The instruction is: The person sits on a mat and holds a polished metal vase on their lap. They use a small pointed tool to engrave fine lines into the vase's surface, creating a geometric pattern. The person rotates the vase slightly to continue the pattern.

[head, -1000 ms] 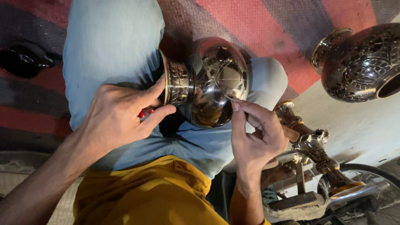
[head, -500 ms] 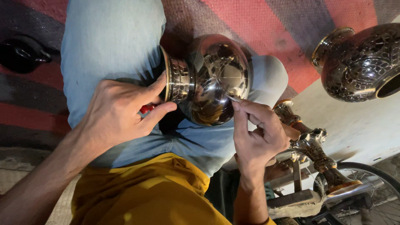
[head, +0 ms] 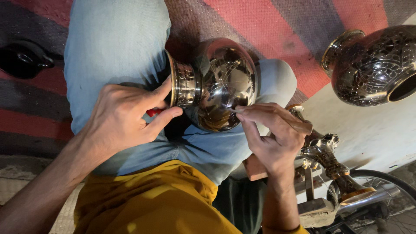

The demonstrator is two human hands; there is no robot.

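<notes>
striped rug (head: 277, 26) | dark engraved vase (head: 372, 69) | black object (head: 21, 60)

Off to my right, a dark patterned metal vase (head: 375, 65) lies on its side. Below it, an ornate metal stand (head: 331, 162) rests near a bicycle wheel (head: 385, 208). Red-striped rug (head: 277, 21) underneath me, black object (head: 24, 58) far left.

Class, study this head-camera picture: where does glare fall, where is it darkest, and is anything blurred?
Head view: warm light; bright glare and mirror reflections on the polished metal pot, where the right hand presses a thin tool; the left hand grips the pot's neck, shadowing the gap beneath. Darkest at the black object far left. The patterned vase and hands look sharp; no clear motion blur.
</notes>
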